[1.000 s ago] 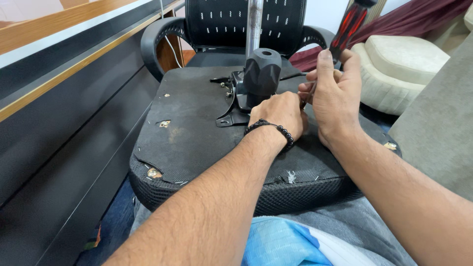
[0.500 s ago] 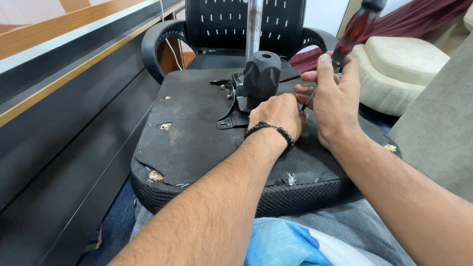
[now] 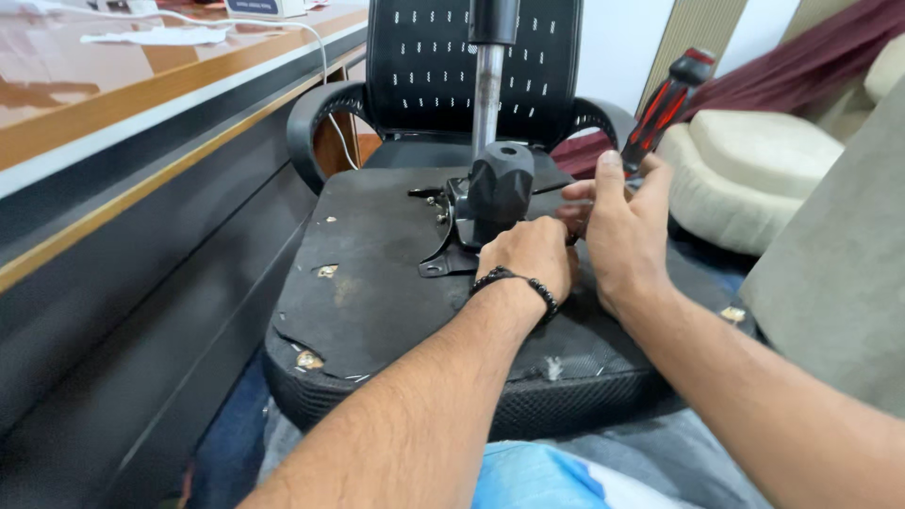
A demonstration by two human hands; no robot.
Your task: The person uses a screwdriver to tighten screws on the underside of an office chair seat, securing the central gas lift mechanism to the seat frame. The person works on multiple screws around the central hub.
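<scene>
Gripping a red-and-black screwdriver [image 3: 660, 108] by its handle, the right hand [image 3: 622, 236] stays curled closed around it, beside the black mechanism [image 3: 490, 203] at the middle of the upturned chair seat [image 3: 377, 302]. The left hand [image 3: 533, 259] presses closed against the mechanism's base plate. That metal looks stiff and heavy; the ribbed handle offers sure grip.

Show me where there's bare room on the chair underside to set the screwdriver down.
The left half of the seat underside is bare, bordered by the armrest and the torn front edge. It is crowded around the tilt mechanism, where the left hand and right hand with the screwdriver meet.
</scene>
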